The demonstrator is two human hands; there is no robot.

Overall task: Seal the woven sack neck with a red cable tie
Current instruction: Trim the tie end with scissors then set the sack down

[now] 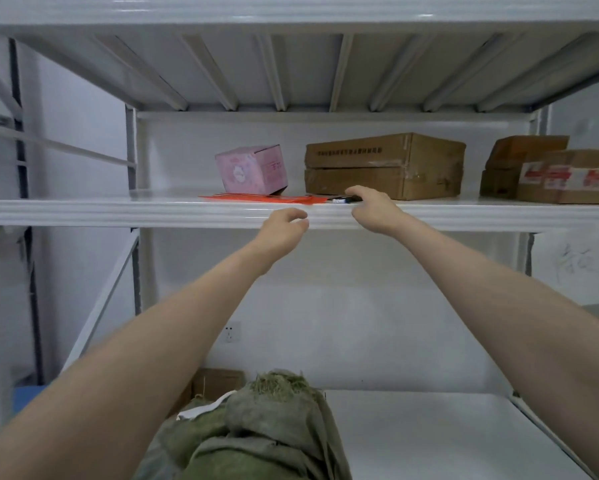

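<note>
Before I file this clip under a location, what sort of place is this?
Probably a storeroom or small warehouse: white metal shelving, worn cardboard boxes stored on it, and a green woven sack below.

One pink box (pixel 251 170), one woven sack (pixel 256 434), at least four brown cartons (pixel 384 168).

Soft, even, dim-cool light; faint shadows; slight blur; wide-angle bending at edges.
</note>
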